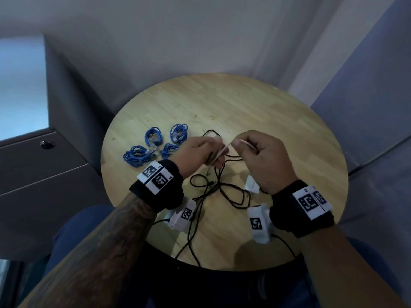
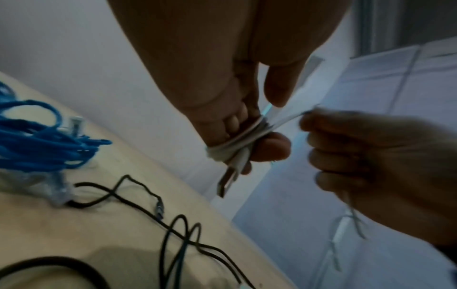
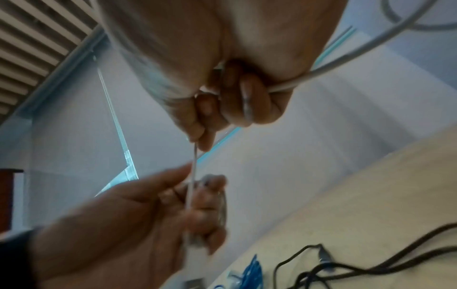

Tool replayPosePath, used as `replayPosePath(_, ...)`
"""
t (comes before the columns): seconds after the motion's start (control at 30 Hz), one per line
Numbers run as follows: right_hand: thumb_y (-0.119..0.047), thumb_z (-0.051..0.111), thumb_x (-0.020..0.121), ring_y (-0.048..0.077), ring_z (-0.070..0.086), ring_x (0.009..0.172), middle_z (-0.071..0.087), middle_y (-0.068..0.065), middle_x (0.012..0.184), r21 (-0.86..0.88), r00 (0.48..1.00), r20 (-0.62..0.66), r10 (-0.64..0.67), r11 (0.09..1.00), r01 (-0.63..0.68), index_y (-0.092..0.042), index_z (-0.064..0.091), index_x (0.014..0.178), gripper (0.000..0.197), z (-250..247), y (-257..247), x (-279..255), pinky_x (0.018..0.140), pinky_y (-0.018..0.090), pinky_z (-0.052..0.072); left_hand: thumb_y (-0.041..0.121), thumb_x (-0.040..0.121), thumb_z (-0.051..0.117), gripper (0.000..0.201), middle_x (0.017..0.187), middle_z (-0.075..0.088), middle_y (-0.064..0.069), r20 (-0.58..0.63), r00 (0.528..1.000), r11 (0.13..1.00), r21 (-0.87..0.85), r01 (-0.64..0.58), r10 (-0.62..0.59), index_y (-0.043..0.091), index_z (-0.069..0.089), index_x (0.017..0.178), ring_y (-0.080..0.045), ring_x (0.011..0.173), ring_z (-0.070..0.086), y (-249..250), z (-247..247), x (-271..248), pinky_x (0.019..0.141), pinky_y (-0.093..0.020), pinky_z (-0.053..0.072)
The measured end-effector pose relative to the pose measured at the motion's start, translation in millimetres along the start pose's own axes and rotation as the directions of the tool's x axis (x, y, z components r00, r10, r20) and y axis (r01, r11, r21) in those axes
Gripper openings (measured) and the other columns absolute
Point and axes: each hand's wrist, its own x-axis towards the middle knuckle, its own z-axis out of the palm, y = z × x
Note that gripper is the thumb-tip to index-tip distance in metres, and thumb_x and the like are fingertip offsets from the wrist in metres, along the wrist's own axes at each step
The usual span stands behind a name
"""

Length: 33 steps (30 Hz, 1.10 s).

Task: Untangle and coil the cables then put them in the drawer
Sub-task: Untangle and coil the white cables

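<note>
- Above a round wooden table (image 1: pixel 255 103), the person's left hand (image 1: pixel 195 152) grips a white USB cable (image 2: pixel 237 144), its turns wound round the curled fingers (image 2: pixel 230 123) and its metal plug (image 2: pixel 226 182) jutting out below them.
- The right hand (image 1: pixel 262 158), closed in a fist just right of the left, pinches the free run of the same cable between thumb and forefinger; a taut length spans the small gap between the two hands, and the slack leaves the fist on its other side.
- Beneath the hands a tangle of black cables (image 1: pixel 222 185) sprawls loose over the near half of the tabletop, one strand trailing off the near edge.
- To the left lie four blue cable coils (image 1: pixel 153 144), already bundled, close together and apart from the black tangle.
- A small white card (image 1: pixel 252 184) rests on the table under the right wrist.
- Both wrists wear black bands (image 1: pixel 164 185) with printed square markers and white camera units.
- A grey drawer cabinet (image 1: pixel 44 161) with a round lock stands left of the table, its drawers closed.
</note>
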Motion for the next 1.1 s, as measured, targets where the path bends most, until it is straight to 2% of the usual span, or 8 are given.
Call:
replayPosePath(0.17, -0.025, 0.066, 0.106, 0.012, 0.065, 0.079, 0.073, -0.009, 0.084, -0.009, 0.998, -0.037, 0.043, 0.999, -0.043, -0.022, 0.079, 0.101, 0.015, 3, 21, 7, 0.075, 0.035, 0.050, 0.027, 0.108, 0.044, 0.030, 0.069, 0.037, 0.002, 0.226, 0.970, 0.911, -0.376, 0.169, -0.086, 0.011, 0.061, 0.090, -0.016, 0.061, 0.038, 1, 13, -1, 0.074, -0.034, 0.045)
replayPosePath(0.3, -0.037, 0.056, 0.110, 0.017, 0.053, 0.068, 0.058, -0.006, 0.072, -0.094, 0.979, 0.170, 0.111, 0.991, -0.096, -0.023, 0.078, 0.104, 0.027, 26, 35, 5, 0.069, 0.036, 0.041, 0.017, 0.102, 0.052, 0.014, 0.074, 0.047, 0.002, 0.167, 0.984, 0.494, -0.852, 0.174, -0.059, 0.007, 0.062, 0.097, -0.014, 0.064, 0.048, 2, -11, 4, 0.087, -0.033, 0.048)
replayPosePath(0.37, -0.040, 0.052, 0.111, 0.017, 0.046, 0.059, 0.048, -0.003, 0.064, -0.170, 0.940, 0.319, 0.125, 0.983, -0.073, -0.019, 0.077, 0.099, 0.035, 37, 33, 2, 0.063, 0.034, 0.036, 0.011, 0.099, 0.051, 0.017, 0.084, 0.057, 0.000, 0.065, 0.995, 0.393, -0.915, 0.088, -0.071, 0.004, 0.063, 0.109, -0.014, 0.074, 0.058, -2, -27, 8, 0.102, -0.035, 0.048)
replayPosePath(0.47, -0.036, 0.054, 0.110, 0.018, 0.045, 0.057, 0.047, 0.003, 0.061, -0.231, 0.892, 0.442, 0.095, 0.973, 0.011, -0.013, 0.068, 0.082, 0.039, 48, 23, -4, 0.061, 0.035, 0.036, 0.011, 0.104, 0.056, 0.021, 0.097, 0.067, -0.005, -0.157, 0.982, 0.508, -0.857, -0.083, -0.103, 0.000, 0.064, 0.119, -0.017, 0.091, 0.069, -11, -45, 12, 0.111, -0.038, 0.049)
replayPosePath(0.63, -0.033, 0.061, 0.106, 0.020, 0.046, 0.058, 0.052, 0.002, 0.062, -0.190, 0.917, 0.397, 0.039, 0.981, 0.041, -0.019, 0.066, 0.075, 0.034, 35, 2, -13, 0.057, 0.035, 0.034, 0.008, 0.103, 0.062, 0.020, 0.099, 0.075, -0.016, -0.477, 0.879, 0.935, -0.305, -0.182, 0.016, -0.003, 0.072, 0.116, -0.028, 0.091, 0.074, -4, -32, 7, 0.089, -0.041, 0.061)
replayPosePath(0.73, -0.027, 0.066, 0.104, 0.018, 0.048, 0.058, 0.058, -0.002, 0.064, -0.166, 0.974, 0.224, -0.016, 0.985, 0.054, -0.023, 0.072, 0.083, 0.022, 9, -7, -7, 0.058, 0.034, 0.036, 0.012, 0.106, 0.058, 0.018, 0.093, 0.078, -0.013, -0.263, 0.959, 0.993, 0.080, -0.088, 0.106, 0.008, 0.075, 0.110, -0.025, 0.088, 0.075, 7, -9, -4, 0.083, -0.038, 0.060)
replayPosePath(0.9, -0.020, 0.068, 0.102, 0.009, 0.061, 0.073, 0.069, -0.012, 0.083, -0.173, 0.994, -0.028, -0.106, 0.980, 0.099, -0.022, 0.079, 0.093, 0.014, -8, 8, 3, 0.070, 0.034, 0.049, 0.032, 0.111, 0.048, 0.035, 0.072, 0.059, -0.005, 0.142, 0.985, 0.977, 0.175, -0.119, 0.095, 0.008, 0.068, 0.095, -0.020, 0.064, 0.057, 8, 17, -10, 0.062, -0.032, 0.048)
replayPosePath(1.1, -0.011, 0.064, 0.105, 0.006, 0.071, 0.101, 0.078, -0.009, 0.107, 0.106, 0.987, 0.160, 0.008, 0.994, -0.025, -0.019, 0.078, 0.124, 0.025, 2, 17, 11, 0.094, 0.032, 0.055, 0.027, 0.113, 0.041, 0.034, 0.069, 0.039, 0.002, 0.101, 0.994, 0.917, -0.400, 0.003, 0.041, 0.007, 0.064, 0.096, -0.013, 0.059, 0.038, 1, 8, -3, 0.067, -0.031, 0.048)
